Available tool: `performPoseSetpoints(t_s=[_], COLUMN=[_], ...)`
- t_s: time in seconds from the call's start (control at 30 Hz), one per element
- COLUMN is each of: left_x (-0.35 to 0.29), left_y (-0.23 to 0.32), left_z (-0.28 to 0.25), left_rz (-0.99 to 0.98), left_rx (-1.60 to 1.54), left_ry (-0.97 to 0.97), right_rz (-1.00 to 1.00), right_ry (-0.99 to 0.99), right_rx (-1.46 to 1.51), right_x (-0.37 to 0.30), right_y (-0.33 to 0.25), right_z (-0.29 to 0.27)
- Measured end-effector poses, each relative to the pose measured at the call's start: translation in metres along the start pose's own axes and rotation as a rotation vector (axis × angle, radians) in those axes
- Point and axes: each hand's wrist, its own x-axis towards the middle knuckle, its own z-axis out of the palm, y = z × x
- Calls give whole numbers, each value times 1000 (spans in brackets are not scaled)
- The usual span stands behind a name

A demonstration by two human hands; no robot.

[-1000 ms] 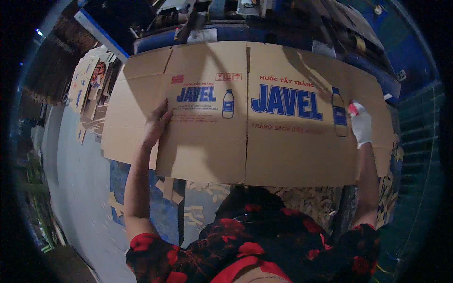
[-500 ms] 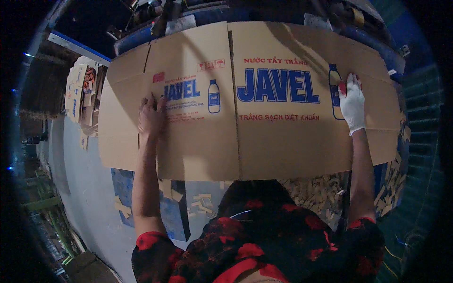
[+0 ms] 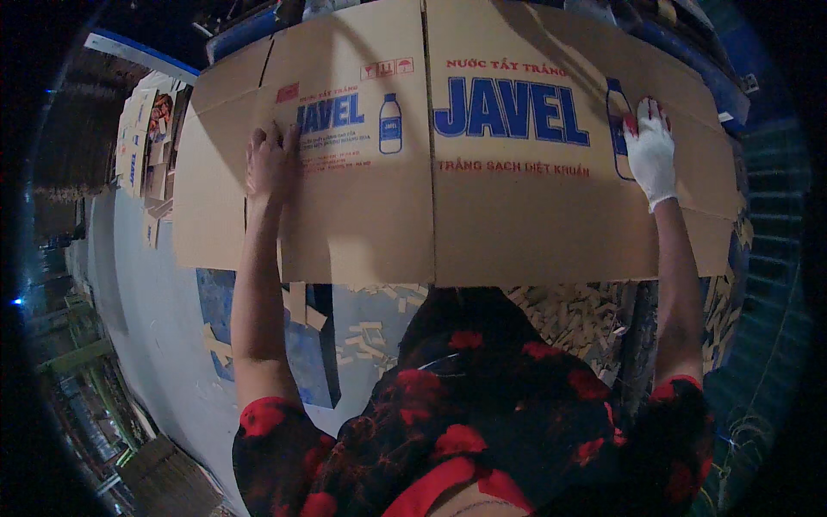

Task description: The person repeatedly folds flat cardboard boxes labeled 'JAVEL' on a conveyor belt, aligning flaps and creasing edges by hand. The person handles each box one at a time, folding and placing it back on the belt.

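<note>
One wide, flat sheet of brown cardboard point(image 3: 482, 228) lies before the person, creased and slotted into panels, its printed side up. Off past its left end, a pile of cut cardboard point(image 3: 138, 146) stands on the grey floor point(image 3: 151, 302), and well nearer the person than that end is a smaller brown stack point(image 3: 168, 482). On the sheet's left part rests the bare left hand point(image 3: 272, 164), palm down, the fingers slightly bent with narrow gaps between them, pressing on the surface and pinching nothing that shows. Under the sheet's near edge on that side, a blue block point(image 3: 322, 366) juts out with cardboard strips point(image 3: 301, 306) on top. Just right of the left hand, the sheet carries blue and red lettering and a small blue bottle drawing point(image 3: 390, 125). Beyond the sheet's near edge, at its middle, is the person's black and red shirt point(image 3: 431, 431), with many scraps point(image 3: 568, 323) lying to its right. On the sheet's right part, bigger lettering leads to a second bottle drawing point(image 3: 618, 142), and touching it is the right hand point(image 3: 652, 155) in a white glove with red fingertips, fingers spread a little and laid flat. Past the sheet's right end stands a ridged green panel point(image 3: 775, 258).
</note>
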Motion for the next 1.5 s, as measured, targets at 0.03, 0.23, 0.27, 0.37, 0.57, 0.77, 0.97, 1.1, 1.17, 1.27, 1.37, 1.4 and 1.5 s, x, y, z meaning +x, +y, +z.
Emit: performPoseSetpoints(t_s=[0.03, 0.23, 0.27, 0.37, 0.57, 0.77, 0.97, 1.1, 1.17, 1.27, 1.37, 1.4, 1.5], left_x=[-2, -107, -133, -171, -163, -118, -67, -38, -24, 26, 121, 142, 189], left_y=[-11, -1, -1, 22, 9, 9, 28, 27, 31, 57, 68, 104, 103], left_z=[6, -41, -50, -66, -40, -28, -35, -25, -13, -23, 17, 6, 39], left_rz=[2, 390, 465, 495, 515, 438, 580, 573, 558, 518, 457, 292, 129], left_rx=[13, -329, -379, 44, -140, -399, 7, -57, -139, 22, -51, 177, 104], left_ry=[-3, -67, -134, -169, -1, 208, 132, 129, 154, 80, 89, -108, 2], right_rz=[-4, -312, -391, -422, -467, -534, -585, -486, -504, -516, -479, -448, -273], right_ry=[2, -100, -260, -526, -554, -420, -363, -426, -291, -206, -160, -178, -113], right_rx=[-17, 161, 269, 302, 228, 337, 242, 259, 273, 335, 283, 228, 40], right_x=[0, -50, -66, -97, -101, -60, -25, 0, 14, 67, 134, 152, 186], right_y=[-4, -47, -52, -70, -63, -54, -67, -64, -54, -49, -40, -40, -46], right_z=[-6, -105, -121, -145, -131, -112, -107, -88, -60, -29, 22, 23, 29])
